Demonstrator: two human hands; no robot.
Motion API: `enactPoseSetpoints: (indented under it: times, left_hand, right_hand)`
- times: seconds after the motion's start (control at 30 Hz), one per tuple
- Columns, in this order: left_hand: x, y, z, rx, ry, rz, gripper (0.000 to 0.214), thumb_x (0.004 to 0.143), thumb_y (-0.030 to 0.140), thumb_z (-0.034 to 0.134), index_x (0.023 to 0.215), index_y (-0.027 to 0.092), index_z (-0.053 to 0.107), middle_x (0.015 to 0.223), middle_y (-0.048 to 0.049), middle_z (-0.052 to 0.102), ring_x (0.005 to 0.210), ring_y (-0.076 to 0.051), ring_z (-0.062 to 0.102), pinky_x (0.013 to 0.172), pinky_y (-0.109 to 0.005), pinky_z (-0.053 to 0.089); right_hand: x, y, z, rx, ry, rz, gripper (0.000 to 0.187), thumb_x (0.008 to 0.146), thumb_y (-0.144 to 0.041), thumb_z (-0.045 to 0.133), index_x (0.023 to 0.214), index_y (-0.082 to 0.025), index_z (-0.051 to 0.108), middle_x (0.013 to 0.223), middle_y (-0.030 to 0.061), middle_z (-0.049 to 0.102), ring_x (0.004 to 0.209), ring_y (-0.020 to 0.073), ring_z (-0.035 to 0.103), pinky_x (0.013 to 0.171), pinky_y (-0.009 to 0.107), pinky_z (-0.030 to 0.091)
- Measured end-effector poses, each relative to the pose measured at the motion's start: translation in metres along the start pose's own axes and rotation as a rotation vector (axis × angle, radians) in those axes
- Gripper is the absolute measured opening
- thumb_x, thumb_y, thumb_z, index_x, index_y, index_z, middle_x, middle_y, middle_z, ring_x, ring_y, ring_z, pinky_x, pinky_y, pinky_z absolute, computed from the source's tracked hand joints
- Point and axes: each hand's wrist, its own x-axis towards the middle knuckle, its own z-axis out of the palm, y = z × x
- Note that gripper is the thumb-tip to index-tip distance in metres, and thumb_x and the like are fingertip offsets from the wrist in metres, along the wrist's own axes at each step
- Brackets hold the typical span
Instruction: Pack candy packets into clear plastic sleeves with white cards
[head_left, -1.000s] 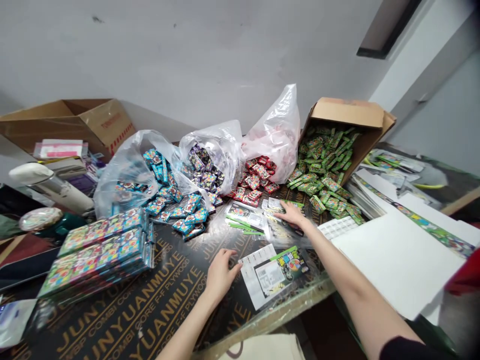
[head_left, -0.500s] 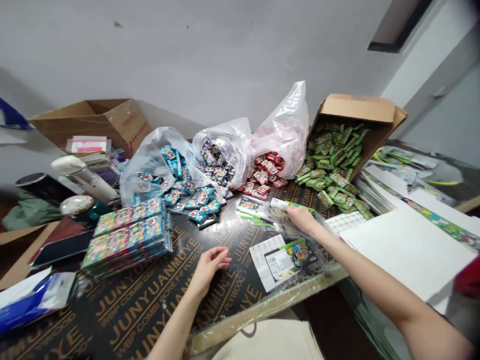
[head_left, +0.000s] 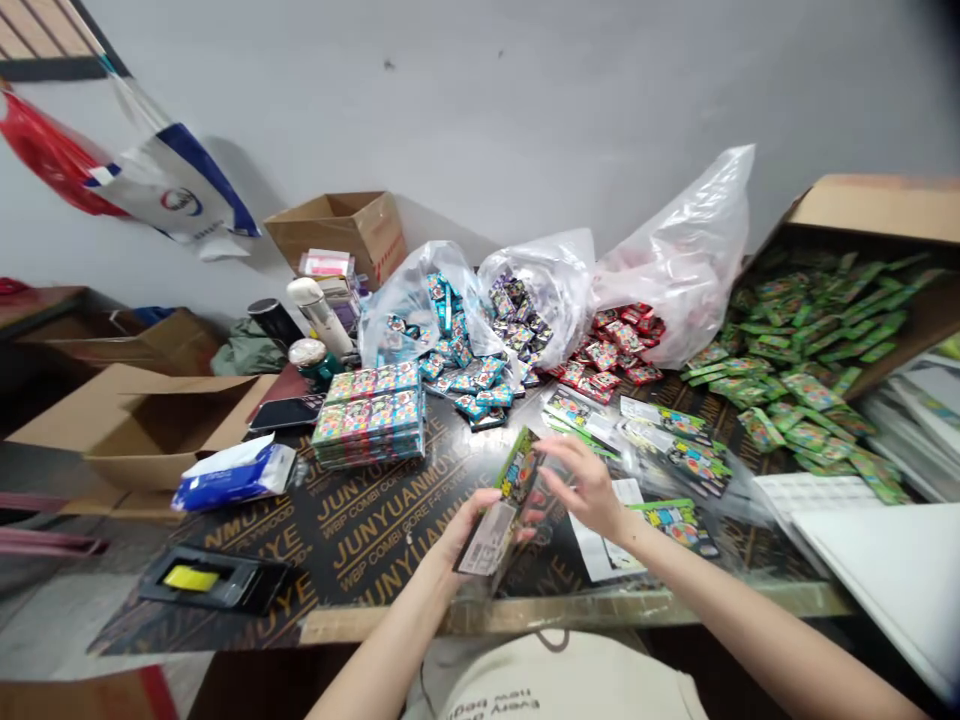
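Note:
My left hand (head_left: 463, 528) grips the lower left edge of a printed clear plastic bag (head_left: 495, 515), black and green with a white label, held tilted above the table. My right hand (head_left: 589, 485) is at the bag's upper right side, its curled fingers on the clear film. Below my right forearm lies another printed bag (head_left: 679, 525) beside white printed sheets (head_left: 600, 550). More printed bags (head_left: 682, 450) lie fanned out behind, to the right. A small pile of green-edged cards (head_left: 577, 415) rests beyond my right hand.
Clear sacks spill blue packets (head_left: 465, 370), purple packets (head_left: 517, 315) and red packets (head_left: 619, 345) along the back. A tipped carton of green packets (head_left: 810, 330) stands right. Stacked multicoloured packs (head_left: 371, 415), a phone (head_left: 289, 412), a blue wipes pack (head_left: 236, 475) and a black tray (head_left: 214, 580) occupy the left.
My right hand has brought a printed bag from the pile at right toward the middle. My left hand, empty before, now holds it too. The view has turned left.

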Motion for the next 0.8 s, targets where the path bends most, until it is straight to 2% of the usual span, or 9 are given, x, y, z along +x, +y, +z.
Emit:
enactPoseSetpoints:
  times: [0.07,0.13,0.23,0.3,0.4,0.5,0.6,0.73,0.8]
  left_hand:
    - [-0.004,-0.002,-0.002,0.104,0.015,0.053,0.049,0.067,0.023,0.059,0.115,0.015,0.052,0.109,-0.0119,0.061,0.101,-0.025,0.057,0.092,-0.039,0.037]
    - [-0.007,-0.004,-0.001,0.173,0.043,0.072,0.050,0.065,0.022,0.061,0.114,0.017,0.053,0.111,-0.0110,0.060,0.102,-0.025,0.057,0.089,-0.037,0.039]
    - [-0.009,-0.003,0.003,0.250,0.093,0.094,0.048,0.063,0.029,0.063,0.109,0.016,0.057,0.105,-0.0103,0.062,0.097,-0.025,0.058,0.083,-0.034,0.042]
    - [-0.011,0.000,0.008,0.316,0.107,0.114,0.048,0.060,0.030,0.065,0.106,0.014,0.059,0.099,-0.0093,0.064,0.092,-0.024,0.059,0.079,-0.032,0.042]
    - [-0.014,0.006,0.014,0.422,0.133,0.157,0.046,0.060,0.027,0.066,0.104,0.013,0.061,0.094,-0.0070,0.065,0.088,-0.021,0.058,0.077,-0.028,0.041]
    - [-0.014,0.008,0.018,0.461,0.171,0.163,0.042,0.063,0.027,0.066,0.102,0.012,0.063,0.089,-0.0064,0.066,0.081,-0.018,0.058,0.072,-0.025,0.041]
    - [-0.009,0.007,0.017,0.418,0.207,0.180,0.037,0.069,0.030,0.063,0.101,0.011,0.063,0.085,-0.0069,0.067,0.073,-0.016,0.059,0.068,-0.024,0.041]
    - [-0.005,0.007,0.011,0.402,0.330,0.267,0.037,0.068,0.030,0.064,0.101,0.013,0.063,0.082,-0.0058,0.069,0.069,-0.017,0.061,0.067,-0.026,0.043]
    - [-0.006,0.010,0.009,0.414,0.386,0.289,0.037,0.068,0.031,0.064,0.101,0.013,0.062,0.079,-0.0051,0.069,0.066,-0.017,0.060,0.064,-0.026,0.044]
  right_hand:
    - [0.013,0.001,0.004,0.063,0.089,0.231,0.038,0.074,-0.030,0.061,0.109,-0.021,0.050,0.094,0.0063,0.060,0.088,0.0192,0.056,0.079,0.035,0.045]
    - [0.023,0.000,0.007,0.149,0.017,0.320,0.040,0.065,-0.036,0.070,0.098,-0.020,0.054,0.081,0.0015,0.059,0.076,0.0166,0.055,0.071,0.030,0.045]
    - [0.032,-0.005,0.005,0.227,-0.193,0.247,0.026,0.062,-0.039,0.072,0.069,-0.018,0.057,0.071,-0.0006,0.055,0.069,0.0145,0.051,0.066,0.027,0.041]
    - [0.035,-0.009,-0.001,0.261,-0.362,0.152,0.026,0.065,-0.040,0.069,0.062,-0.017,0.057,0.068,-0.0005,0.055,0.068,0.0142,0.050,0.068,0.027,0.040]
    - [0.036,-0.012,-0.009,0.221,-0.558,0.088,0.026,0.068,-0.043,0.066,0.073,-0.018,0.062,0.070,0.0001,0.057,0.073,0.0157,0.048,0.072,0.028,0.039]
    - [0.036,-0.012,-0.010,0.128,-0.595,0.139,0.042,0.064,-0.042,0.070,0.099,-0.020,0.060,0.081,0.0014,0.059,0.083,0.0192,0.048,0.075,0.030,0.039]
    - [0.034,-0.011,-0.001,0.203,-0.482,0.195,0.054,0.066,-0.033,0.070,0.115,-0.023,0.050,0.094,0.0019,0.059,0.089,0.0189,0.050,0.081,0.032,0.039]
    - [0.026,-0.011,0.018,0.302,-0.041,0.376,0.070,0.062,-0.030,0.073,0.124,-0.025,0.041,0.117,0.0050,0.051,0.105,0.0205,0.048,0.092,0.036,0.036]
    - [0.020,-0.010,0.026,0.411,0.039,0.523,0.076,0.061,-0.033,0.073,0.128,-0.026,0.037,0.122,0.0065,0.049,0.111,0.0219,0.046,0.093,0.037,0.036]
